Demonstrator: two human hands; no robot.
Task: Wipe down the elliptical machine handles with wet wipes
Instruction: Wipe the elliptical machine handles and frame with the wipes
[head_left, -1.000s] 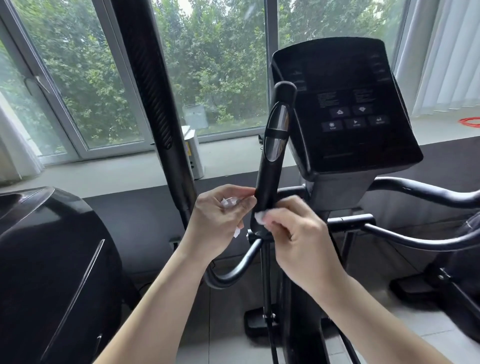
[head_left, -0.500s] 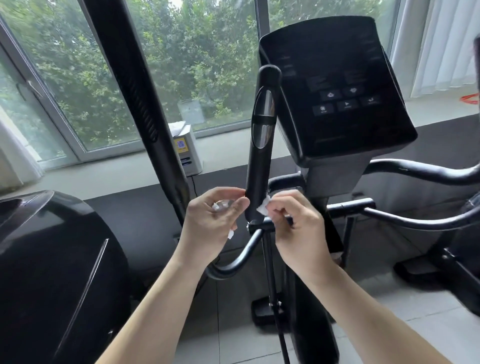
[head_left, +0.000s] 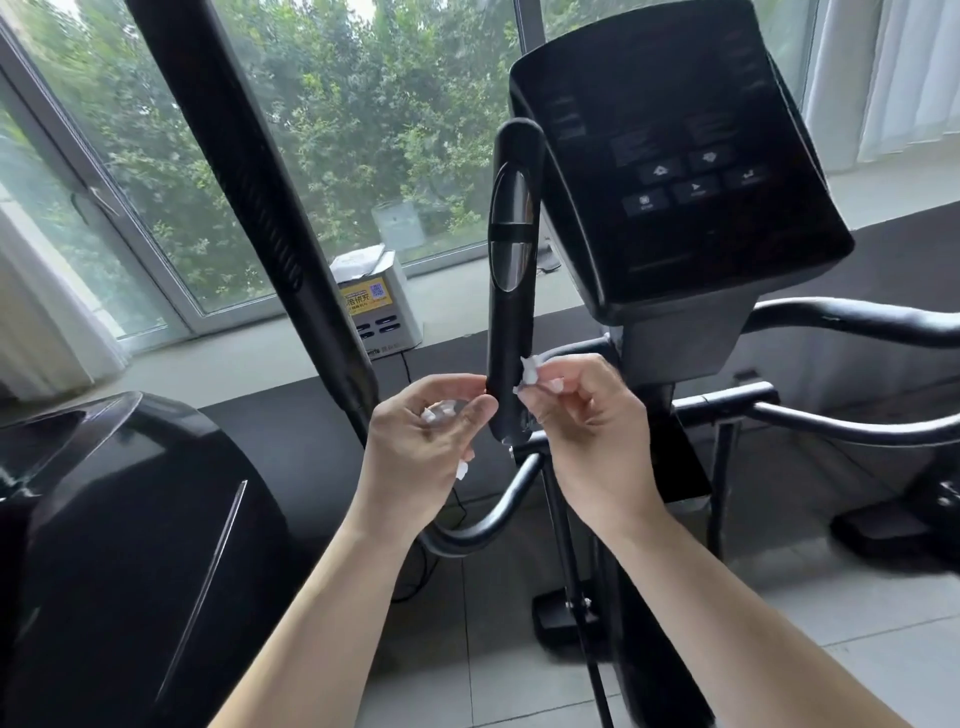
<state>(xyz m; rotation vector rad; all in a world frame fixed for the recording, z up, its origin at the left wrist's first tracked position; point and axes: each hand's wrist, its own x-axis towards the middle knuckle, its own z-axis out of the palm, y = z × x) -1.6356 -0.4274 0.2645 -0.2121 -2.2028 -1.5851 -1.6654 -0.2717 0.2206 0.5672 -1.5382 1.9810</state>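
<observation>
Pinching limp white wet wipe (head_left: 530, 371), the left hand (head_left: 426, 441) sits just left of the upright handle (head_left: 511, 312), the right hand (head_left: 587, 431) just right. Soft, light stuff, I'd judge; best held by its ends.

QR code (head_left: 378, 291), Chinese label (head_left: 357, 302) on white box (head_left: 397, 332)
</observation>
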